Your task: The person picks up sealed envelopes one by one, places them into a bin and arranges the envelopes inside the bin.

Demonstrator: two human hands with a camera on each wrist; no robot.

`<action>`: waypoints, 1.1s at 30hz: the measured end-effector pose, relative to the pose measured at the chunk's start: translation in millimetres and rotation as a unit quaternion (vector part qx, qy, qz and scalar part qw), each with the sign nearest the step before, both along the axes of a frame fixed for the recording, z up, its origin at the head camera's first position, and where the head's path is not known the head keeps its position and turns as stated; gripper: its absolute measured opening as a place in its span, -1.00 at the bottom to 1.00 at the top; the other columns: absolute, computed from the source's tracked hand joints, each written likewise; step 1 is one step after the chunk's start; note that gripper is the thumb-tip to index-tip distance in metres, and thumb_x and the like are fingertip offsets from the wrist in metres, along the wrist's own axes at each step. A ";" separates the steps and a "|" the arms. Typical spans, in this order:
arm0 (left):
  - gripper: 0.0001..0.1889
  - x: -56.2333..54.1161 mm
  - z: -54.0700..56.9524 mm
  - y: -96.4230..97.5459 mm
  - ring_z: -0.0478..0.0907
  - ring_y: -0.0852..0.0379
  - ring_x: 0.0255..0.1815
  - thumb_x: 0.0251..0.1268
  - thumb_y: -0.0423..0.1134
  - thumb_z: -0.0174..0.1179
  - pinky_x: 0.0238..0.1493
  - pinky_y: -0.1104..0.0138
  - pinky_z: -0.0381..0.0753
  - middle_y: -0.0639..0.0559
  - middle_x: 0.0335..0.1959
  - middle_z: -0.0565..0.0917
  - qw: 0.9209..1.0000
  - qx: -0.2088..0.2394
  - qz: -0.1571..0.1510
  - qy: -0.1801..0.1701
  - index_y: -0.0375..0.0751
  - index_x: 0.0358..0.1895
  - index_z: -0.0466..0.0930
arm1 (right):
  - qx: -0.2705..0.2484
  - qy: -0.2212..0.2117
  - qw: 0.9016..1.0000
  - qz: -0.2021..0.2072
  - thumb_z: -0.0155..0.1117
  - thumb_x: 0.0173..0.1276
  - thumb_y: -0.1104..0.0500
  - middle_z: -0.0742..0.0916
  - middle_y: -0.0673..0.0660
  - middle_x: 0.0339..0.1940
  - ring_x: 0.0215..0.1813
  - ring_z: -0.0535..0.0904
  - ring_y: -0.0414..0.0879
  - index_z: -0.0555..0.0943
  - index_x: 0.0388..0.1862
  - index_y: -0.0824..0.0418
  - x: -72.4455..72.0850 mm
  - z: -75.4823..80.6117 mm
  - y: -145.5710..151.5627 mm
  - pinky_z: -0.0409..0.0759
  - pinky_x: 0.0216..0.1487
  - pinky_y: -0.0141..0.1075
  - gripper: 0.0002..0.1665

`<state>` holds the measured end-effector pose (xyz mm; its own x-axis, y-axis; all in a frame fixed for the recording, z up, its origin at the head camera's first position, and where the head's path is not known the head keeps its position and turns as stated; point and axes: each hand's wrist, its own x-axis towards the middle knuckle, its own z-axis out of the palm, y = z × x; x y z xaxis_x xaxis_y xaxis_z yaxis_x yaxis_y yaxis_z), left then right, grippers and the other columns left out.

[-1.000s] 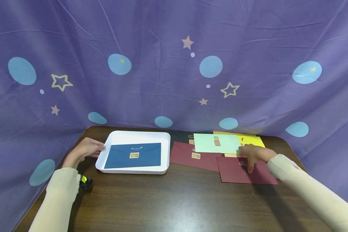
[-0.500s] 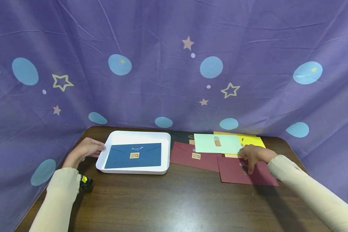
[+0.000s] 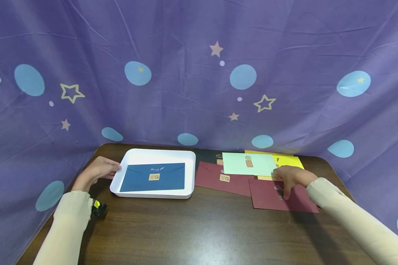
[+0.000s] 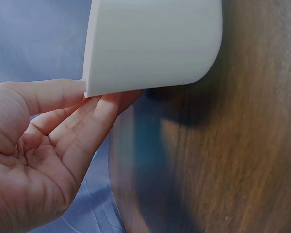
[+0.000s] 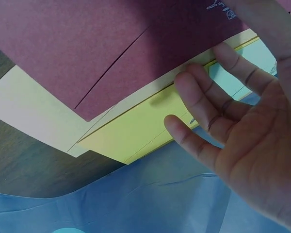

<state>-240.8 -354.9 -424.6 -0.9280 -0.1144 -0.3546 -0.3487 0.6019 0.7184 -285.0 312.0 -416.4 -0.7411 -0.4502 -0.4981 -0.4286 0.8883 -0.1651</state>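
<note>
My left hand (image 3: 101,170) holds the left rim of a white tray (image 3: 189,167), thumb at the rim's edge and fingers against the outside wall in the left wrist view. Inside the tray lies a blue envelope (image 3: 167,182) with a small tan sticker. Over a dark red envelope (image 3: 263,197) at the right, my right hand (image 3: 292,176) spreads its thumb and fingers. In the right wrist view its fingertips (image 5: 184,80) are right at that envelope's far edge, above a cream envelope (image 5: 26,104) and a yellow one (image 5: 131,131).
A mint green envelope (image 3: 235,163) overlaps a second dark red envelope (image 3: 209,176) and a black one (image 3: 205,154) behind. More yellow (image 3: 296,161) shows at the back right. The brown table (image 3: 172,232) meets a purple curtain (image 3: 172,110) at its back edge.
The head view has shifted very slightly. Both hands, the tray and the envelopes stay where they were.
</note>
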 end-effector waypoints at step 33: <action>-0.53 -2.0 0.7 -1.1 0.69 0.19 -0.29 0.41 -0.33 0.19 -0.21 0.28 0.82 -0.27 -0.14 0.75 1.000 0.016 -0.007 -0.002 -0.71 0.19 0.48 | -0.060 -0.002 0.998 0.008 0.54 -0.19 0.56 0.70 0.16 -0.31 -0.26 0.57 -0.04 0.60 -0.24 0.30 -0.9 19.6 19.9 0.63 -0.31 -0.29 -0.51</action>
<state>-242.8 -356.0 -423.9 -0.9276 -0.0903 -0.3624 -0.3441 0.5837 0.7354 -285.9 331.9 -396.8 -0.7315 -0.5186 -0.4426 -0.4425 0.8550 -0.2704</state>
